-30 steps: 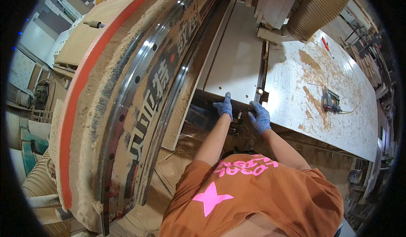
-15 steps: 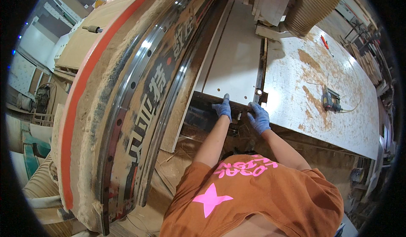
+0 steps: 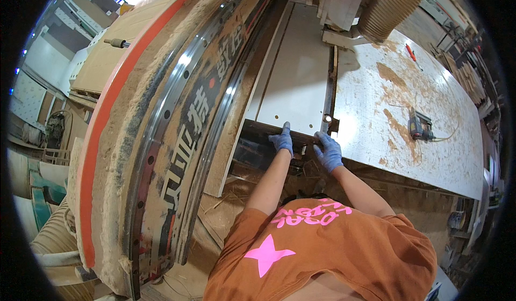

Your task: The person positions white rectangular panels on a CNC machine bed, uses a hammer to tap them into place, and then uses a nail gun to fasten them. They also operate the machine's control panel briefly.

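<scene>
A long white panel with small drilled holes lies lengthwise on the machine bed, its near edge toward me. My left hand, in a blue glove, grips that near edge with one digit laid on top; the rest of its grip is partly hidden. At the panel's near right corner my right hand, also gloved in blue, closes on the same edge. Its fingertips are partly out of sight. Both forearms are bare and reach forward from below.
A dusty machine beam with steel rails runs along my left. To the right, a white table carries sawdust, a nail gun with a hose, and a red-handled tool. A ribbed dust hose hangs beyond the panel.
</scene>
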Motion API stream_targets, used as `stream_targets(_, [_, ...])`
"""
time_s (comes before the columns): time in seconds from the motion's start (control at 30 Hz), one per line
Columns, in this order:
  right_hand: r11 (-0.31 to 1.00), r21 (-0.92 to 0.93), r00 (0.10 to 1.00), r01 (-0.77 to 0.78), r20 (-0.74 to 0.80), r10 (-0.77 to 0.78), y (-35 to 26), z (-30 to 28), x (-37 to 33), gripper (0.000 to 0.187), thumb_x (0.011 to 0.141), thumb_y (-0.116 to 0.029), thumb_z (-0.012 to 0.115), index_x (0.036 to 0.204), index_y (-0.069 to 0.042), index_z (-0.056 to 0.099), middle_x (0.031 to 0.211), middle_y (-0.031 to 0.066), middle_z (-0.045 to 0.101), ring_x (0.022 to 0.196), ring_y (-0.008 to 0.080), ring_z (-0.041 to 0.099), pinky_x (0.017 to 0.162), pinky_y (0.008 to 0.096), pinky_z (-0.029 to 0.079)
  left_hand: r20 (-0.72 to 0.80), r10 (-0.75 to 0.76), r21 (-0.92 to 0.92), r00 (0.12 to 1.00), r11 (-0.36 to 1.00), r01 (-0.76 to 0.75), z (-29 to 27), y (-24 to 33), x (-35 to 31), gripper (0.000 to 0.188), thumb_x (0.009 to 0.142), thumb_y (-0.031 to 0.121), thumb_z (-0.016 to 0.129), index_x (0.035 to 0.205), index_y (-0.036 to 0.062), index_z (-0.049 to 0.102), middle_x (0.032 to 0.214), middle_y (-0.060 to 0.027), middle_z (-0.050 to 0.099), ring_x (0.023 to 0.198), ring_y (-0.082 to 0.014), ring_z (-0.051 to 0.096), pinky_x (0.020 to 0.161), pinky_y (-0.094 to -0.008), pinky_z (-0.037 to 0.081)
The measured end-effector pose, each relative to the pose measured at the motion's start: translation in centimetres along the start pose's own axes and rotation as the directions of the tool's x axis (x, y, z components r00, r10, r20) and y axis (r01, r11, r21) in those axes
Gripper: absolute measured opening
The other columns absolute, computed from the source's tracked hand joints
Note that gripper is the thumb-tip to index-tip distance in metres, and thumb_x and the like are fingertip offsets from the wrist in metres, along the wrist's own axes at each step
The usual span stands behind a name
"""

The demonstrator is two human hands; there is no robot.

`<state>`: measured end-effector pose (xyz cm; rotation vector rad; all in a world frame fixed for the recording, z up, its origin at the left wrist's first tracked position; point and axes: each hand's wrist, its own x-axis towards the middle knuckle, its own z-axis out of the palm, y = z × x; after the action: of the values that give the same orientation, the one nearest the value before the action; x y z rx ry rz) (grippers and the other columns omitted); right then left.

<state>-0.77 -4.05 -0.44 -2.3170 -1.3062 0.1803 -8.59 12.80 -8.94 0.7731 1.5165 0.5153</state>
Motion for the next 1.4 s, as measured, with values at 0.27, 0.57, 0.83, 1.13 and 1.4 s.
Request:
stream_targets(0.27, [0.999,-0.009,0.999,-0.039,0.026,0.039,-0.3,-0.2,-0.1,0.050,0.087,-0.026,0.065,0.133,-0.014,0.051,0.132,0.0127,0.056,0.116,0.0326,0.056,0.100,0.0423,0.042,0.015,-0.001,0.001,1.000,1.000,0.001,-0.5,0.9,-1.4,0.124,0.072,0.059,0.075,0.149,-0.0068,0.005,0.152,-0.0270,0.024,0.138,-0.0369,0.034,0.113,-0.0425,0.032])
stream_targets(0.57, [0.998,0.015,0.995,0.059,-0.085,-0.057,-0.6,-0.3,-0.1,0.048,0.080,-0.017,0.068,0.126,-0.008,0.057,0.121,0.0171,0.061,0.106,0.0363,0.060,0.093,0.0417,0.048,0.014,-0.016,-0.031,1.000,0.999,0.016,0.0,-0.3,0.8,0.122,0.073,0.052,0.078,0.152,0.0062,-0.002,0.157,-0.0173,0.015,0.132,-0.0393,0.040,0.090,-0.0499,0.055])
stream_targets(0.83, [0.999,0.015,0.993,0.051,-0.110,-0.049,-0.2,0.0,-0.1,0.047,0.080,-0.018,0.068,0.125,-0.007,0.058,0.120,0.0179,0.062,0.105,0.0365,0.061,0.093,0.0425,0.048,-0.004,0.013,-0.026,1.000,1.000,-0.013,0.1,-0.2,0.1,0.121,0.071,0.054,0.079,0.149,-0.0031,0.006,0.149,-0.0251,0.029,0.131,-0.0379,0.043,0.101,-0.0449,0.045])
stream_targets(1.13, [0.999,0.003,0.992,0.047,-0.115,-0.047,0.2,0.6,0.0,0.046,0.080,-0.018,0.068,0.124,-0.009,0.058,0.120,0.0170,0.062,0.104,0.0359,0.061,0.092,0.0424,0.049,0.014,-0.023,-0.049,1.000,0.999,0.024,-0.2,0.3,0.1,0.122,0.072,0.051,0.080,0.152,0.0048,0.000,0.154,-0.0190,0.021,0.128,-0.0374,0.045,0.084,-0.0487,0.058])
stream_targets(1.4, [0.999,-0.011,0.993,0.031,-0.113,-0.032,0.3,0.5,-0.2,0.047,0.080,-0.019,0.069,0.124,-0.010,0.058,0.121,0.0168,0.062,0.105,0.0349,0.061,0.092,0.0419,0.049,-0.019,-0.008,-0.041,1.000,0.999,0.008,-0.5,1.8,-2.6,0.112,0.072,0.048,0.080,0.145,-0.0052,0.014,0.143,-0.0266,0.039,0.127,-0.0367,0.047,0.106,-0.0437,0.041])
